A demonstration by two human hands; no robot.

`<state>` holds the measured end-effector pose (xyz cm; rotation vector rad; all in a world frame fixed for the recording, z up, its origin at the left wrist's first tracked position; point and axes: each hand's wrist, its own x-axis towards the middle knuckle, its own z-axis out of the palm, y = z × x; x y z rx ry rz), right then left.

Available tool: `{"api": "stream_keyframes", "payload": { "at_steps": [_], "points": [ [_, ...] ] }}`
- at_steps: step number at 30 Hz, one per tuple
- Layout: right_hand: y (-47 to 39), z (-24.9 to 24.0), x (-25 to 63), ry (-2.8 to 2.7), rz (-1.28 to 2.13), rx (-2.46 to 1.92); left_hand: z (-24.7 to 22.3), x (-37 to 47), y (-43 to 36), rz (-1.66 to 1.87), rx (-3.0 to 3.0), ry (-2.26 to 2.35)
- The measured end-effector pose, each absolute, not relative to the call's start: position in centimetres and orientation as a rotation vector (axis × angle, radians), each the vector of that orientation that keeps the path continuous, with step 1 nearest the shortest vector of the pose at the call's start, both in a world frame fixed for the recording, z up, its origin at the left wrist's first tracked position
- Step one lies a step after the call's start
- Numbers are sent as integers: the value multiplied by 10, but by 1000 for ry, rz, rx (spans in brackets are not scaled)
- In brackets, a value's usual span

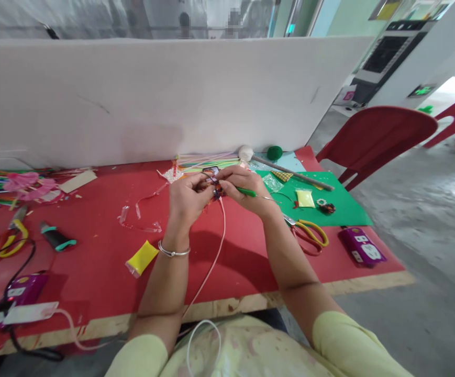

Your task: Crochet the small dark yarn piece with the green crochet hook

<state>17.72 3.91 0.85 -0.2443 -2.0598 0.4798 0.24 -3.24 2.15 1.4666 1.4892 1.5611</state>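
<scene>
My left hand (189,200) is closed, its fingers pinching a small dark-and-orange piece (217,192) whose kind I cannot make out. My right hand (246,186), also closed, meets it from the other side and holds a thin tool with a green handle (246,192). A narrow shaft sticks out of the tool toward my right wrist. Just beyond my fingertips a phone-like dark screen (210,170) shows in part. A pale pink cable (222,230) runs from beneath my fingers to the table's front edge.
Yellow-handled scissors (309,234) and a purple box (363,246) lie right, beside a green sheet (345,209). Left are a yellow packet (142,257), cutters (57,236), pliers (13,235) and a white power strip (31,313). A white panel (152,99) stands behind; a red chair (376,136) is at right.
</scene>
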Motion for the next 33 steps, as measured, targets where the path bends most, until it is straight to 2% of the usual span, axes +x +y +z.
{"api": "stream_keyframes", "payload": {
  "at_steps": [5,18,25,33],
  "points": [
    [36,12,176,-1998,522,-295,17,0,-30,1593,1453,1484],
    [47,3,177,-1759,1031,-412,30,0,-32,1486,1184,1058],
    [40,3,170,-1742,908,-439,22,1,-29,1543,1210,1119],
    [29,6,159,-1718,564,-425,6,22,-28,1811,1588,1648]
  ]
}}
